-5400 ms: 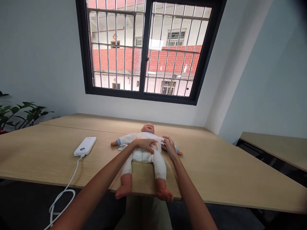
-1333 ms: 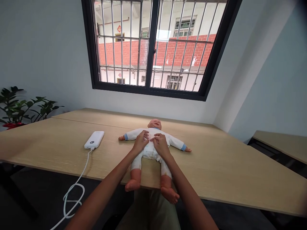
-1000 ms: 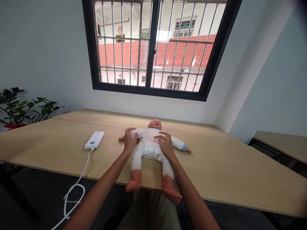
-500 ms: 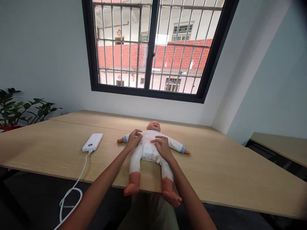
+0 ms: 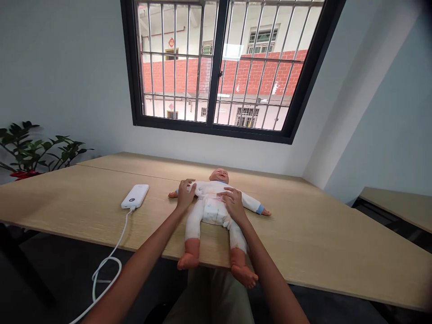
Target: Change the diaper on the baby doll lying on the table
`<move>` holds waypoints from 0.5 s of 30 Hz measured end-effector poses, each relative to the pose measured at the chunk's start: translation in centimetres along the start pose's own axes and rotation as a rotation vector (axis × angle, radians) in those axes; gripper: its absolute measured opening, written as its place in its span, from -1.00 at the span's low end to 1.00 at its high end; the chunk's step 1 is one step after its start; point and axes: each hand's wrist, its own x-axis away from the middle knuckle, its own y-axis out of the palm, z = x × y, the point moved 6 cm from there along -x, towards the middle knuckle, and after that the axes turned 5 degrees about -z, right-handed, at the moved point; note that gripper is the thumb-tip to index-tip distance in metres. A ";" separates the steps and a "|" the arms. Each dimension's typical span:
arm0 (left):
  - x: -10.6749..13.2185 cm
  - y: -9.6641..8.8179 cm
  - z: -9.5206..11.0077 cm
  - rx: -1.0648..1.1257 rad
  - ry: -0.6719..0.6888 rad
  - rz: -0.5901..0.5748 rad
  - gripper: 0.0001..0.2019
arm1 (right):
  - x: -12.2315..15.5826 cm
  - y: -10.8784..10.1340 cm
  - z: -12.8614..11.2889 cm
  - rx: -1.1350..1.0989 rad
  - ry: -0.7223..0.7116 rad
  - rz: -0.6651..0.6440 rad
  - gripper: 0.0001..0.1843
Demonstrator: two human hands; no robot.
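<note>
- Head view: both forearms (image 5: 150,249) slant forward and inward over the near edge of the counter (image 5: 324,234);
- right hand (image 5: 232,204), fingers half-curled, at the waist of the doll (image 5: 211,187), beside its diaper (image 5: 213,213); left hand (image 5: 185,194), fingers bent, at its flank; cannot tell whether either grip pinches cloth;
- doll face-up on the counter, head farthest away

Room right of doll (image 5: 209,192), power bank (image 5: 135,196) left
</note>
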 end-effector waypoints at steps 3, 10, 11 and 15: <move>1.2 1.8 3.3 -0.191 0.263 -0.216 -0.74 | -0.2 -1.6 0.5 -0.107 0.049 0.171 -0.63; 2.8 4.0 2.8 -0.421 0.008 -0.700 -0.69 | -0.7 -2.1 3.8 -0.209 0.211 0.211 -0.51; 2.8 4.0 2.6 -0.407 -0.005 -0.714 -0.68 | -0.7 -1.8 4.0 -0.186 0.222 0.179 -0.48; 2.8 4.0 2.3 -0.355 0.018 -0.711 -0.67 | -0.4 -0.9 4.4 0.008 0.236 0.102 -0.22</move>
